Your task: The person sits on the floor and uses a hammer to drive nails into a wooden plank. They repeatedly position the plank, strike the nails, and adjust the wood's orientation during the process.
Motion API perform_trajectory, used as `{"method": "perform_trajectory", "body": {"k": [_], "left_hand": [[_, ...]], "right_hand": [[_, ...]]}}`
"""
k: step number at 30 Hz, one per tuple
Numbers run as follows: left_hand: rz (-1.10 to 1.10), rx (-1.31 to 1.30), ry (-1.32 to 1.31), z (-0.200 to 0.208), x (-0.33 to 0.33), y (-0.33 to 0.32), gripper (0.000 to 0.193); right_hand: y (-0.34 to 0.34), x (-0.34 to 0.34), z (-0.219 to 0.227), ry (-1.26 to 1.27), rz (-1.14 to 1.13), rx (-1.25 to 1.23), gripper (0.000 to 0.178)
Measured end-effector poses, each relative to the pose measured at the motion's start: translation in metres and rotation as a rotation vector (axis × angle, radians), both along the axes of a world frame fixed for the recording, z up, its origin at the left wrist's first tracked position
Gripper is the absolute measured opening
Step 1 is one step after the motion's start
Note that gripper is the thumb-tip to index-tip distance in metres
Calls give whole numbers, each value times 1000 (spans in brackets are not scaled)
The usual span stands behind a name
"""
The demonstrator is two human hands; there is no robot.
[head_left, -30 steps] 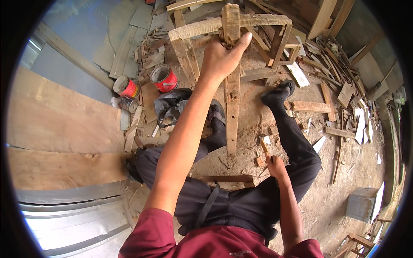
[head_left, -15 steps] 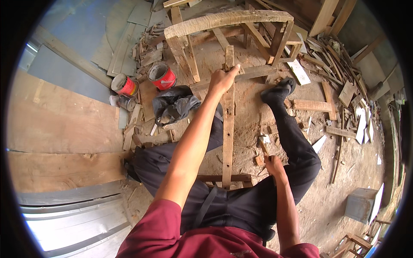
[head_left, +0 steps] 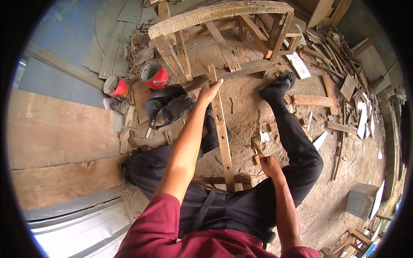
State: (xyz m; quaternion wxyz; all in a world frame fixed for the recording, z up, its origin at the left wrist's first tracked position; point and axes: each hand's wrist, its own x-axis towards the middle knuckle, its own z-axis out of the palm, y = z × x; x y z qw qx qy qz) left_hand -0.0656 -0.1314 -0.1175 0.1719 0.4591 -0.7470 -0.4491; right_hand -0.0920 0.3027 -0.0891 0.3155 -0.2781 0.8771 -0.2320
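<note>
A long, narrow wooden strip (head_left: pixel 222 137) with several dark holes runs up from between my thighs. My left hand (head_left: pixel 208 93) is closed round it near its far end. My right hand (head_left: pixel 271 166), low over the floor by my right knee, grips the wooden handle of a hammer (head_left: pixel 259 149); the hammer's head is small and partly blurred in the view. Beyond the strip stands a wooden frame (head_left: pixel 223 15) with a curved top rail and several slats. Its bottom rail (head_left: pixel 254 67) lies just past my left hand. A low wooden piece (head_left: pixel 241 179) sits under the strip's near end.
Two red paint buckets (head_left: pixel 154 76) stand at the left, with a black plastic bag (head_left: pixel 168 105) beside them. Scrap wood (head_left: pixel 331 60) is heaped along the right. A joined wooden piece (head_left: pixel 313 100) lies right of my foot. A grey metal box (head_left: pixel 360 201) stands at the lower right.
My left hand has drawn the strip's far end toward me and to the left, off the frame's slat, so the strip now slants. The hammer has shifted slightly left and nearer.
</note>
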Motion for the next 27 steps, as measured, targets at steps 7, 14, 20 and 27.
{"method": "perform_trajectory", "body": {"k": [7,14,20,27], "left_hand": [[35,389,-46,38,-3,52,106],[188,307,282,-30,78,85,77],[255,709,380,-29,164,191,39],[-12,393,-118,-76,195,203,13]], "right_hand": [[10,-8,-6,-1,-53,38,57],[2,-4,-9,-9,-7,16,59],[8,-10,-4,-5,-73,102,61],[-5,3,9,-28,18,118,65]]}}
